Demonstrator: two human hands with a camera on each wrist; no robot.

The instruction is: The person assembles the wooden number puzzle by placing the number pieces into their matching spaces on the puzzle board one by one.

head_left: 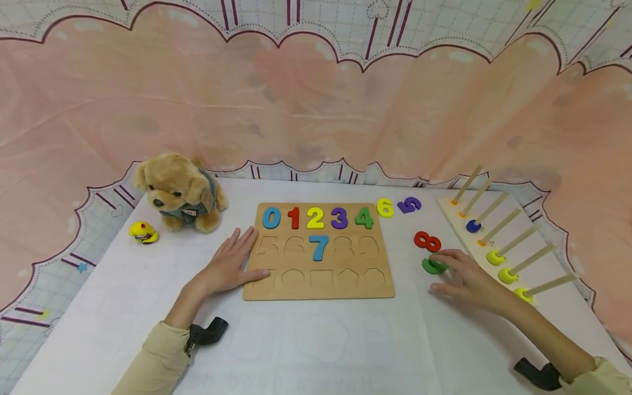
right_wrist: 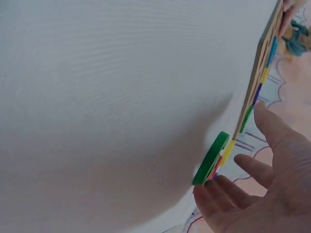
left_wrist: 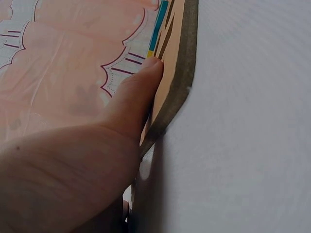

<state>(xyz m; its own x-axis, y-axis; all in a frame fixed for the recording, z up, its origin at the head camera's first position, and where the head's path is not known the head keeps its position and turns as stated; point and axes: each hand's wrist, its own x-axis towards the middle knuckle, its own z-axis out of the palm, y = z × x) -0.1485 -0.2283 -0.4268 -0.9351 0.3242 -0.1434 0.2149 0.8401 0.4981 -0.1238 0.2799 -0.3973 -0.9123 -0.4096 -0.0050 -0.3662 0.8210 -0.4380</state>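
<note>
A wooden number puzzle board [head_left: 302, 269] lies on the table. Its top row carries number pieces 0 to 4, and a blue 7 [head_left: 319, 248] sits in the second row. My left hand [head_left: 224, 266] rests on the board's left edge, fingers extended, with the thumb [left_wrist: 141, 82] over the lower corner. On the right, my right hand [head_left: 469, 280] has its fingertips at a green number piece [head_left: 434, 266], which they partly hide. In the right wrist view the thumb stands well apart from that green piece [right_wrist: 211, 158], fingers loosely bent beside it.
Near the green piece lies a red 8 [head_left: 427, 241]; farther back are a yellow 6 [head_left: 385, 208] and a purple 5 [head_left: 409, 205]. A pegged wooden rack [head_left: 446, 206] with beads stands at right. At left sit a plush dog [head_left: 178, 189] and a small yellow toy [head_left: 144, 232].
</note>
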